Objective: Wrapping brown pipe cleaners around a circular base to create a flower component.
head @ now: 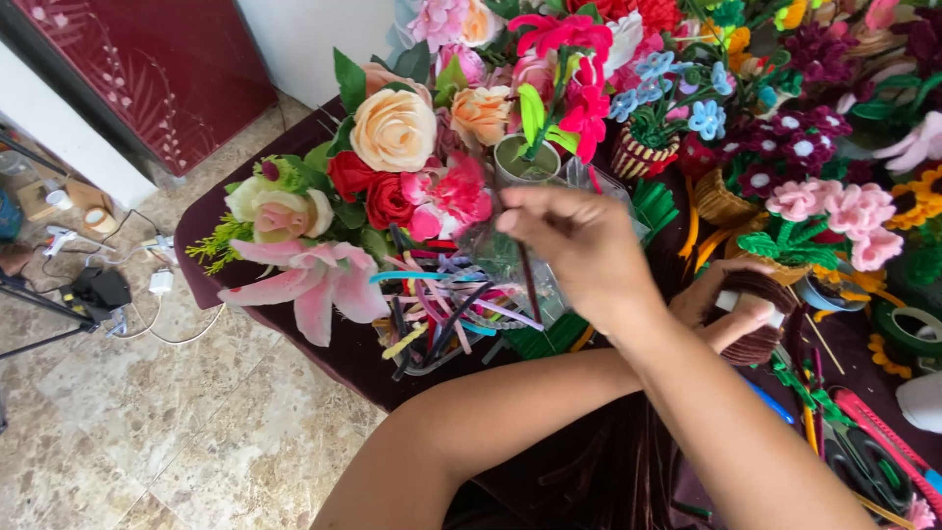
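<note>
Dark maroon table (339,358), crowded with artificial flowers (392,128), pipe cleaners (442,304), small baskets (721,201), tape roll (908,329)

We see two bare arms with no sleeves. The left hand (731,309) and right hand (579,245) wear no rings.

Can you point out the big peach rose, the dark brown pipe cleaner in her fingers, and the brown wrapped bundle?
Peach fabric rose (393,129), head view, centre of bloom.
Dark brown pipe cleaner (531,288), head view, mid-stem.
Brown wrapped bundle (758,344), head view, lower side.
</note>
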